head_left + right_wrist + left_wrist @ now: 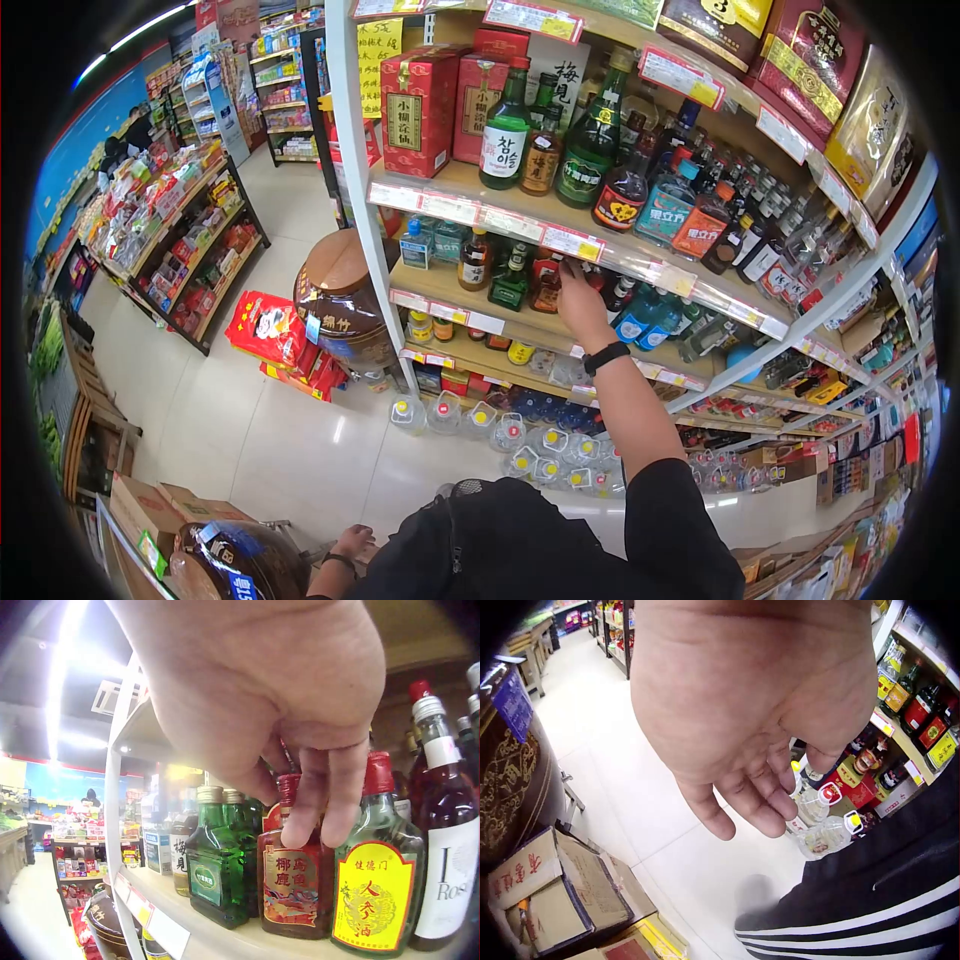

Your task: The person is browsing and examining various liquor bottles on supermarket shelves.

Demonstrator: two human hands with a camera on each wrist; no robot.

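Observation:
In the right wrist view my right hand (277, 697) reaches down over a small flat liquor bottle (291, 889) with a red cap and a red label, its fingers bent around the cap and shoulder. Close on the right stands a clear bottle (375, 892) with a yellow label and red cap. Green flat bottles (217, 862) are to its left. From the head view, the right hand (583, 300) is in a middle shelf, partly hiding the bottles there. My left hand (742, 727) hangs low beside my body with relaxed fingers, holding nothing.
A shelf edge with price tags (490, 218) runs just above the right hand. Large water jugs (480, 420) stand on the floor below. Cardboard boxes (570, 885) and a big brown jar (517, 772) are near the left hand. A tall pink-wine bottle (446, 825) stands at the right.

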